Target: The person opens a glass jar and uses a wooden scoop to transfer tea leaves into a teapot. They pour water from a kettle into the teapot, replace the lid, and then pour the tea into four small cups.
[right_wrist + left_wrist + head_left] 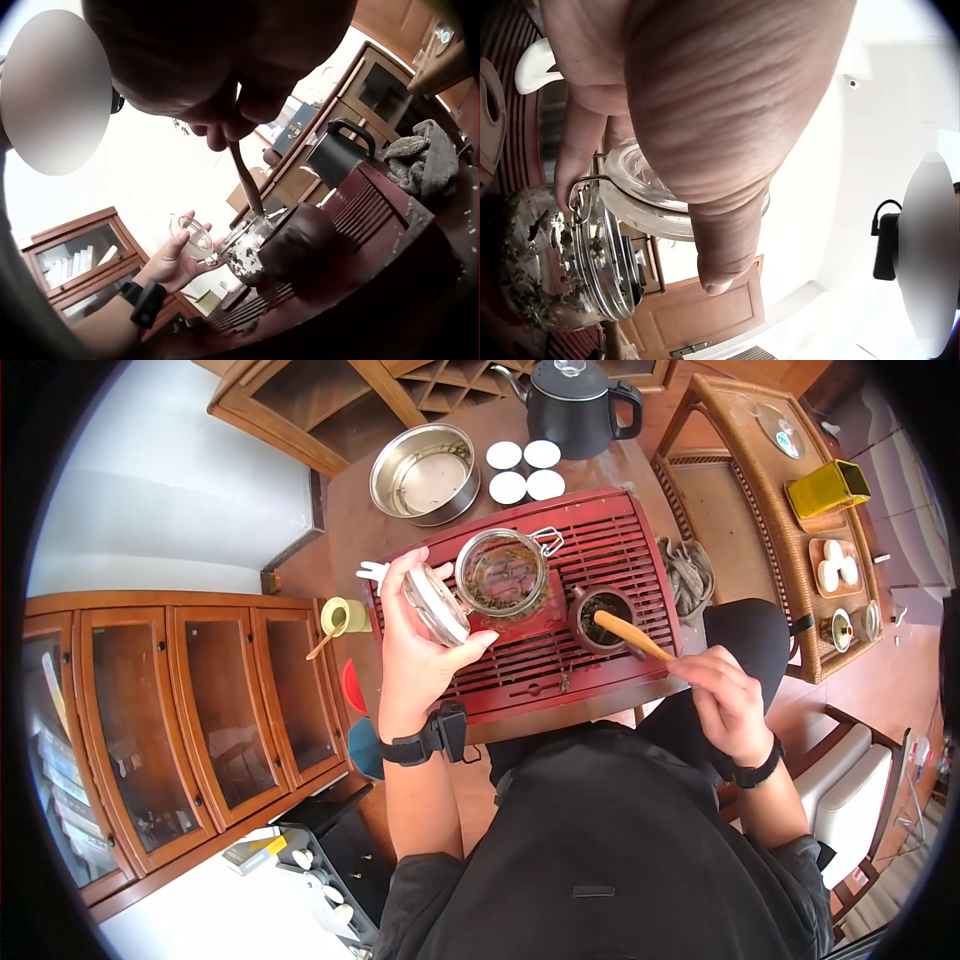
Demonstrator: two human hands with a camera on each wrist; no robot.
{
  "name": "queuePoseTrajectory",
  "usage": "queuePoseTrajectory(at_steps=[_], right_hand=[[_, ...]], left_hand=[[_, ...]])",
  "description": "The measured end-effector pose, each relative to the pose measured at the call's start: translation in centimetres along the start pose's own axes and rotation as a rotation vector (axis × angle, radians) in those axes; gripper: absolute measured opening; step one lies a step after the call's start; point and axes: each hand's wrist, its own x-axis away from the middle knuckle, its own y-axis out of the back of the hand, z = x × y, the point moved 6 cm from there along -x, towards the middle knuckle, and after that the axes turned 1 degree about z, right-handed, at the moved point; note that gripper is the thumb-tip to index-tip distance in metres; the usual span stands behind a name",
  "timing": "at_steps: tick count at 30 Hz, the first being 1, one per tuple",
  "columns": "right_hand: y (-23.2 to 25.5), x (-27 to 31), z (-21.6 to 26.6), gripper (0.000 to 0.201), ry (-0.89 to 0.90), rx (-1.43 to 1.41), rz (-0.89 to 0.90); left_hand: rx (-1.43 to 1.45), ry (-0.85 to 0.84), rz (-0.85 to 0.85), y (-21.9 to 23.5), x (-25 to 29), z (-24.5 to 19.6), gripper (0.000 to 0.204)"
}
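So, going left to right around the red slatted wooden tray (520, 695) on the brown bench (350, 510): just off its left side was a pale yellow-green cup (353, 617) with a small wooden spoon (327, 640) lying across it, and a little white figure (373, 571) sat right by the tray's left edge.

The left hand (410, 660) was over the left part of the tray, fingers curled round a clear round glass lid (437, 605) that it held tipped up on its side. Beyond the tray on that side sat a round steel pan (425, 510) with some bits in the bottom.

Next along, near the tray's middle, was the clear glass jar with a wire clasp (502, 573), mouth open and green-brown leaves inside, right beside the lid. Past the tray's far edge were four white-topped round pieces (508, 487) in a square, and a black kettle (570, 410) behind them.

On the tray's right part stood a dark brown clay pot (580, 622) with dark leaves in it. The right hand (725, 700), just off the near right corner, was pinching a tan wooden scoop (635, 632) between its fingers, far end over the pot's mouth. A crumpled grey cloth (690, 580) lay off the tray's right side.
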Motion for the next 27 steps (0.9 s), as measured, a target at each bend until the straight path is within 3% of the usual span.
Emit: queuePoseTrajectory(at_steps=[3,6,9,10,14,17,19,22,25,27], right_hand=[[0.4,0.2,0.0,0.03,-0.004,-0.032,-0.091],[0.0,0.0,-0.2,0.032,-0.024,0.004,-0.025],[0.7,0.0,-0.1,0.031,-0.026,-0.013,-0.104],[0.2,-0.3,-0.5,0.028,-0.093,-0.011,0.009],[0.5,0.5,-0.6,0.028,0.005,-0.039,-0.136],[-0.3,0.1,-1.1,0.027,-0.129,-0.033,0.011],[0.0,0.4,-1.3,0.022,-0.088,-0.065,-0.064],[0.6,0.6,-1.4,0.016,-0.091,-0.167,-0.162],[0.5,1.0,-2.1,0.014,-0.154,-0.262,-0.182],[0.4,1.2,-2.4,0.013,-0.173,-0.295,-0.191]], left_hand=[[0.002,-0.018,-0.005,-0.1,-0.2,-0.1,0.114],[0.019,0.007,0.001,-0.2,0.0,-0.2,0.113],[0.03,0.022,0.007,-0.3,-0.2,-0.3,0.112],[0.03,0.026,0.011,-0.3,-0.2,-0.3,0.112],[-0.015,0.078,0.006,-0.4,-0.3,-0.7,0.112],[-0.049,0.09,0.019,-0.5,-0.3,-0.9,0.111],[-0.058,0.099,0.03,-0.6,-0.6,-0.9,0.112],[-0.189,0.001,0.022,-0.5,-1.0,-1.5,0.105],[-0.286,0.077,0.05,-1.1,-1.4,-2.6,0.1],[-0.44,0.031,0.097,-1.6,-2.1,-2.9,0.097]])
